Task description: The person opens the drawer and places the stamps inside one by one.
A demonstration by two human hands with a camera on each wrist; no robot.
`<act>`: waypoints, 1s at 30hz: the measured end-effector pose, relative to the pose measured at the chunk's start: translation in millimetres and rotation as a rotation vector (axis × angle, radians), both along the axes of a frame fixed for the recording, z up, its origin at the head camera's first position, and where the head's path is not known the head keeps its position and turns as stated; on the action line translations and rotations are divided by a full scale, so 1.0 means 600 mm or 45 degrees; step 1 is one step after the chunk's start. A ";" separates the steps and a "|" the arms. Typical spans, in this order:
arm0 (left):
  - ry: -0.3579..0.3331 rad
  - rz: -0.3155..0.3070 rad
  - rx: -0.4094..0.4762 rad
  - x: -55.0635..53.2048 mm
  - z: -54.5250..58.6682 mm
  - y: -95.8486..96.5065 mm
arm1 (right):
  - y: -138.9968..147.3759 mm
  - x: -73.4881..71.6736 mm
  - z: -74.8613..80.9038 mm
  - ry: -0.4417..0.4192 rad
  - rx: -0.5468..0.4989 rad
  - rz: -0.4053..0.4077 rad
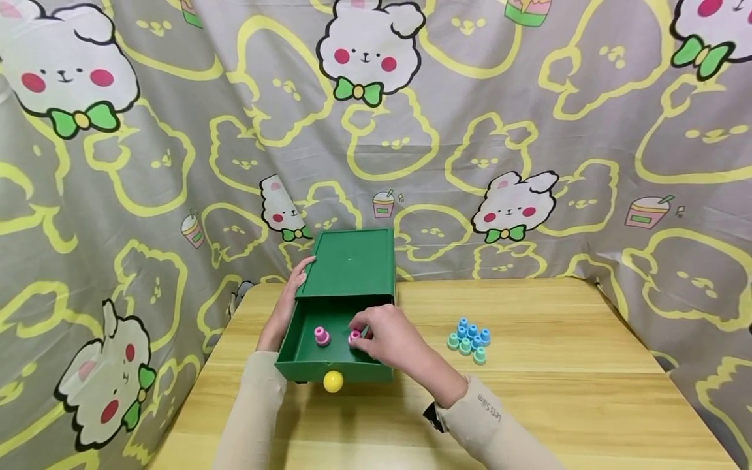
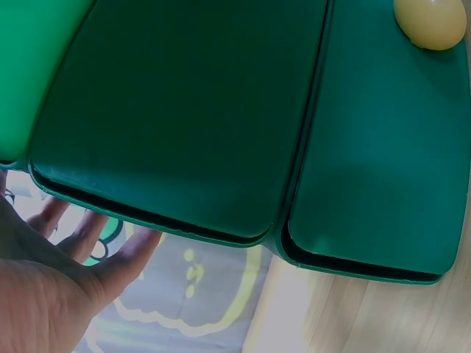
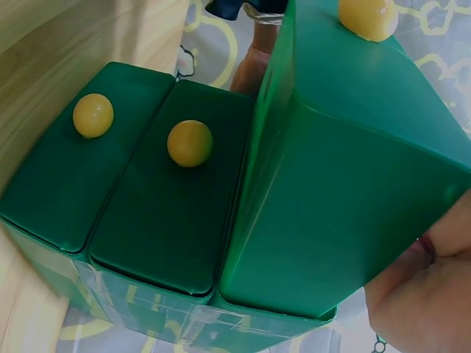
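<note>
A green cabinet (image 1: 354,262) stands on the table with its top drawer (image 1: 335,371) pulled out. My left hand (image 1: 288,299) rests along the cabinet's left side, fingers extended; the left wrist view shows that hand (image 2: 66,276) beside the green wall. Inside the drawer, a pink stepped peg (image 1: 321,336) stands upright on the left. With thumb and fingers, my right hand (image 1: 384,333) pinches a second pink peg (image 1: 354,337) at the drawer's right part. In the right wrist view the drawer wall hides its fingertips and the peg.
Several blue and mint-green pegs (image 1: 468,338) stand in a cluster on the wooden table (image 1: 540,365), right of the cabinet. A yellow knob (image 1: 333,382) sticks out from the drawer front. Two lower drawers (image 3: 165,191) are closed. A patterned curtain (image 1: 446,143) hangs behind.
</note>
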State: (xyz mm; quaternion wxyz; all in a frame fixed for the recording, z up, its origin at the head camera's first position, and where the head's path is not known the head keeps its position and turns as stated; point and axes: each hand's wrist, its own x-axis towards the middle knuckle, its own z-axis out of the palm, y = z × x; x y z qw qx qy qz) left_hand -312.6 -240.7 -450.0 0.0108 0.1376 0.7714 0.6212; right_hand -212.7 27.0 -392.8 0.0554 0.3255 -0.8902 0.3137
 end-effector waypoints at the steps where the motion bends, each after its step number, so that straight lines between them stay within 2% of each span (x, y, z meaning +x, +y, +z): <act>1: -0.001 0.001 0.002 0.001 0.000 0.000 | 0.000 0.001 0.000 0.000 0.011 -0.003; 17: 0.007 -0.006 0.014 0.002 -0.001 0.000 | -0.007 0.000 0.003 0.103 0.164 0.021; 24: 0.009 -0.012 0.007 0.002 -0.001 0.000 | -0.006 0.003 0.002 0.090 0.172 0.018; 30: 0.004 -0.012 0.012 0.001 -0.003 0.000 | -0.006 0.004 0.003 0.051 0.125 0.021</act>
